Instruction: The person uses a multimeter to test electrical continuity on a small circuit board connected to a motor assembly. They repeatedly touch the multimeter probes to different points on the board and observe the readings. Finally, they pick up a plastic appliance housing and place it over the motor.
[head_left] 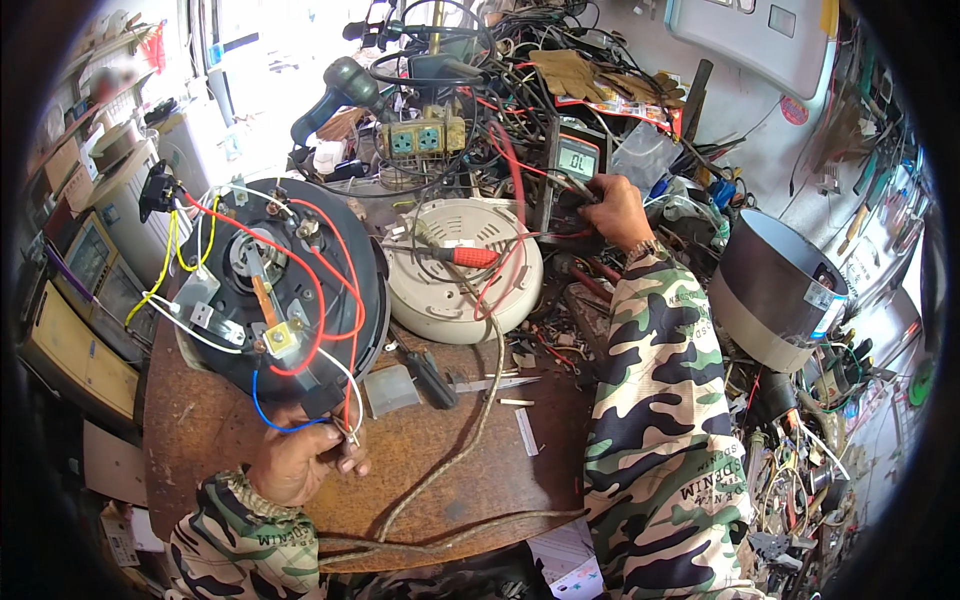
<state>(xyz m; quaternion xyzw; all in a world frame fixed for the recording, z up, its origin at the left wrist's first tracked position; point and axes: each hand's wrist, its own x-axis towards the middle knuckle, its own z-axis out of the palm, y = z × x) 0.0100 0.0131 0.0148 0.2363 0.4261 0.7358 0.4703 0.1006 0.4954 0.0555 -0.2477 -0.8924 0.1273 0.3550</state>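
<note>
A round black appliance base (215,300) with red, white, yellow and blue wires lies on the left of the wooden table. My left hand (300,455) is closed on wire ends at its front edge. My right hand (615,213) grips a dark test probe (577,186) just in front of a multimeter (569,140) with a lit display. Between my hands lies a cream round base (425,301), a red-handled tool (470,257) resting on it. A pale cord runs from that base toward the table's front edge.
Tangled cables and a socket block (420,137) crowd the back, with work gloves (565,75). A dark cylindrical housing (760,280) stands at the right above piled wires and parts. A black tool (430,380) lies on the table (200,440). Shelves and cabinets line the left.
</note>
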